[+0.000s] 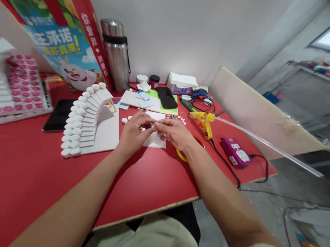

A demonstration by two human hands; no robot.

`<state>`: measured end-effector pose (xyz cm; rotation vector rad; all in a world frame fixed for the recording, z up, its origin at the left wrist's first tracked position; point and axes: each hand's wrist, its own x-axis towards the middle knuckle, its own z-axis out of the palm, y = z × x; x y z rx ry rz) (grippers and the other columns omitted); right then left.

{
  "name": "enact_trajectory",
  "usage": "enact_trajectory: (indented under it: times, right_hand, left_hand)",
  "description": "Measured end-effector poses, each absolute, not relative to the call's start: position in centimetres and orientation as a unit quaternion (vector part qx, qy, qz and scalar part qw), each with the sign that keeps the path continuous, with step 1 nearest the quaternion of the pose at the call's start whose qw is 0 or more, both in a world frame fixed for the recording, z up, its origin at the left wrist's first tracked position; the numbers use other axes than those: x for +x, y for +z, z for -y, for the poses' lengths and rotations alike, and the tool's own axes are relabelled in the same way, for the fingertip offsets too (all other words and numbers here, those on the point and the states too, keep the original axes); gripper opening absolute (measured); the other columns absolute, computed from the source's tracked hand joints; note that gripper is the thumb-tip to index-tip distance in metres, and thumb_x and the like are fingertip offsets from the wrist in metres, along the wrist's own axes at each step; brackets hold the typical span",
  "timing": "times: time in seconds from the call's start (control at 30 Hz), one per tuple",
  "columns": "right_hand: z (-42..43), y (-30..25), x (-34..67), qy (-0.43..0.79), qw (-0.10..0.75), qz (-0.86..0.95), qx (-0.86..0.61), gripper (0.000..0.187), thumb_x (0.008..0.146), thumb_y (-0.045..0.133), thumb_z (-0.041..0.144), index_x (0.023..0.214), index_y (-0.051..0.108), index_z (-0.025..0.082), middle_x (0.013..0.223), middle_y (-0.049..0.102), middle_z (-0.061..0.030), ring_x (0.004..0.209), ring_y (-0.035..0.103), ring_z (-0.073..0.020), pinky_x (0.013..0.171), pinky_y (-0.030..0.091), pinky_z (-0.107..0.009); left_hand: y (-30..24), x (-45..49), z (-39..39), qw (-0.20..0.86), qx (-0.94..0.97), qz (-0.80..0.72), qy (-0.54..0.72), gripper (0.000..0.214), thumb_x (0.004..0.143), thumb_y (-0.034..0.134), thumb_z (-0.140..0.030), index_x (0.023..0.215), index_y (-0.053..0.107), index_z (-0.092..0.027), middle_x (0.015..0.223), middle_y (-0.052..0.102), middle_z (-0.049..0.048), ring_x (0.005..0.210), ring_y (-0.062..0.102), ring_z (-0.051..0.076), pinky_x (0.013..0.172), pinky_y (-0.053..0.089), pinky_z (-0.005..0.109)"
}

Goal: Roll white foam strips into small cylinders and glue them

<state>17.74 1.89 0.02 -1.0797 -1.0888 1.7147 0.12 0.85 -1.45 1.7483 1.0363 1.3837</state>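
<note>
My left hand (134, 131) and my right hand (174, 132) meet over a white foam sheet (154, 139) on the red table (31, 172). Both hands have their fingers pinched together at one spot, on something small and pale that I cannot make out. To the left stands a white foam staircase model (82, 121) with round white caps along its steps, on a white base. A yellow glue gun (204, 121) with a long clear glue stick (267, 143) stands just right of my right hand. Part of a yellow tape ring (180, 156) shows under my right wrist.
A steel flask (116, 53), a colourful poster, small jars, a black case (166, 97), green and white sheets and tools lie at the back. A purple power strip (235, 152) with cables sits near the table's right edge. Stacked white and pink pieces (8, 84) and a black tablet (58, 115) are left.
</note>
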Motion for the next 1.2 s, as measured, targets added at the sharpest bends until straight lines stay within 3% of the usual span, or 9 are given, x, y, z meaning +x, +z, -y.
enact_trajectory:
  times: [0.4, 0.6, 0.9, 1.03, 1.2]
  right_hand:
    - [-1.9, -0.5, 17.8, 0.701, 0.394, 0.422, -0.418, 0.045, 0.054, 0.101, 0.045, 0.067, 0.07, 0.014, 0.058, 0.056, 0.0024, 0.054, 0.042, -0.0073, 0.05, 0.028, -0.025]
    - [-1.7, 0.3, 17.9, 0.724, 0.377, 0.409, -0.408, 0.048, 0.055, 0.101, 0.047, 0.075, 0.07, 0.015, 0.066, 0.059, 0.0026, 0.055, 0.043, -0.0067, 0.049, 0.03, -0.022]
    - [-1.5, -0.3, 17.4, 0.667, 0.388, 0.451, -0.449, 0.033, 0.062, 0.091, 0.034, 0.067, 0.063, 0.016, 0.049, 0.042, 0.0088, 0.044, 0.031, -0.004, 0.044, 0.019, -0.022]
    - [-1.5, -0.2, 17.6, 0.677, 0.389, 0.446, -0.436, 0.038, 0.062, 0.094, 0.037, 0.066, 0.062, 0.016, 0.05, 0.039, 0.0099, 0.045, 0.028, -0.0032, 0.044, 0.017, -0.021]
    - [-1.8, 0.9, 18.2, 0.702, 0.364, 0.411, -0.453, 0.051, 0.062, 0.095, 0.055, 0.078, 0.069, 0.014, 0.067, 0.061, -0.0005, 0.049, 0.039, -0.0051, 0.043, 0.017, -0.021]
  left_hand:
    - [-1.6, -0.4, -1.0, 0.318, 0.704, -0.39, 0.502, 0.008, 0.083, 0.08, -0.026, 0.09, 0.082, -0.023, 0.09, 0.07, 0.0055, 0.085, 0.062, 0.02, 0.079, 0.047, 0.032]
    - [-1.8, -0.4, -1.0, 0.281, 0.71, -0.392, 0.513, 0.009, 0.087, 0.078, -0.025, 0.095, 0.08, -0.022, 0.095, 0.07, 0.0062, 0.085, 0.062, 0.019, 0.079, 0.049, 0.031]
    - [-2.2, -0.4, -0.8, 0.203, 0.779, -0.348, 0.481, 0.009, 0.095, 0.068, -0.02, 0.099, 0.075, -0.019, 0.098, 0.07, 0.0072, 0.084, 0.064, 0.017, 0.076, 0.051, 0.031]
    - [-2.0, -0.5, -0.8, 0.205, 0.778, -0.347, 0.483, 0.007, 0.093, 0.068, -0.019, 0.097, 0.074, -0.019, 0.096, 0.07, 0.0065, 0.082, 0.063, 0.017, 0.075, 0.051, 0.03]
    - [-2.0, -0.3, -0.8, 0.25, 0.735, -0.366, 0.513, 0.014, 0.089, 0.072, -0.026, 0.1, 0.073, -0.017, 0.095, 0.07, 0.0064, 0.076, 0.063, 0.015, 0.071, 0.053, 0.029]
